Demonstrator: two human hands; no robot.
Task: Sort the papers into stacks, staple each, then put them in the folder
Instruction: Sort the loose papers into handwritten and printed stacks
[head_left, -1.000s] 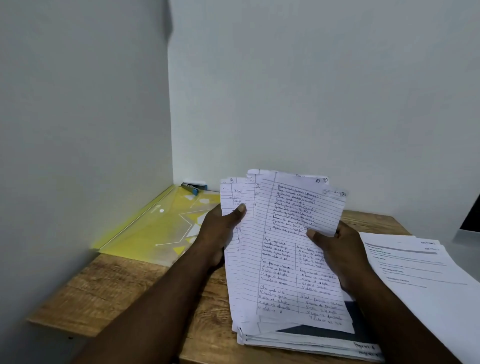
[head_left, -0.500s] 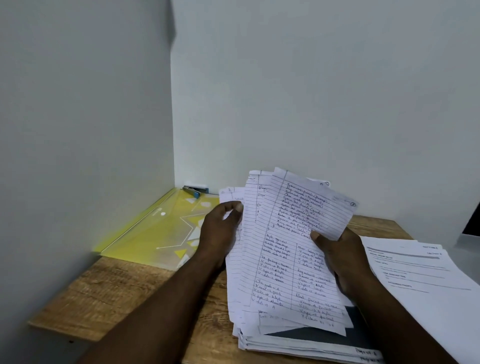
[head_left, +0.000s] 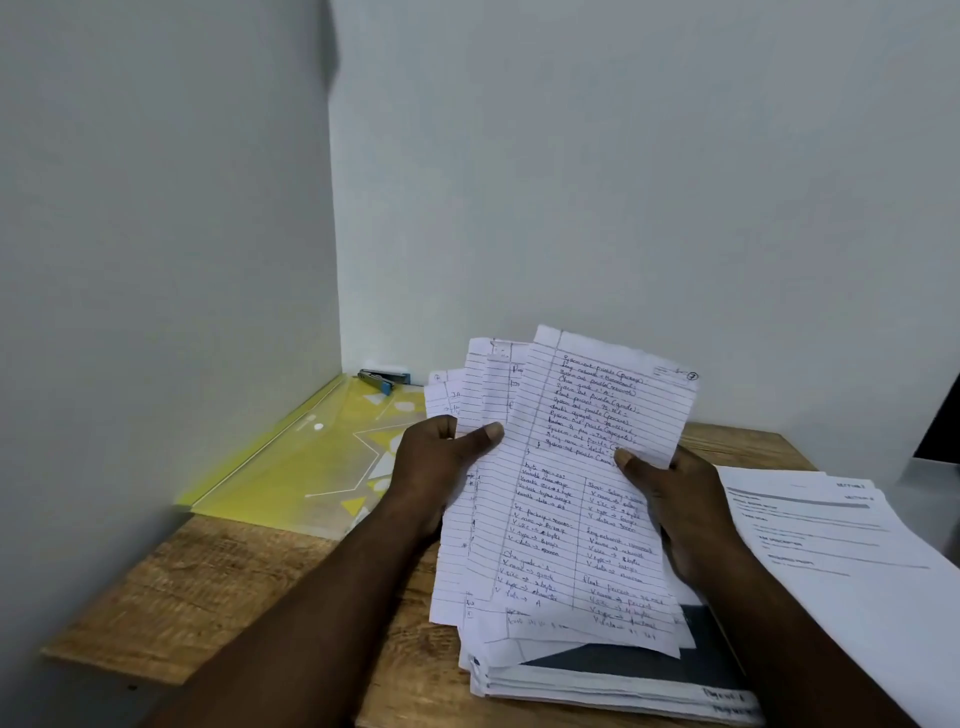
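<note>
Your view is evenly and moderately bright, under soft, cool light with no hard shadows. The yellow folder (head_left: 291, 467) at the table's (head_left: 208, 587) far left corner throws a yellow glow onto the left wall (head_left: 156, 260) beside it. Your left hand (head_left: 436, 462) and right hand (head_left: 675, 499) read very dark, with little detail, against the white handwritten sheets (head_left: 571, 493) they hold. Writing there is legible but slightly soft; the printed pages (head_left: 831, 545) at the table's right edge are blurrier, their text smeared. Wide-angle stretch tilts the wall corner and swells your forearms toward the view's lower edge.
</note>
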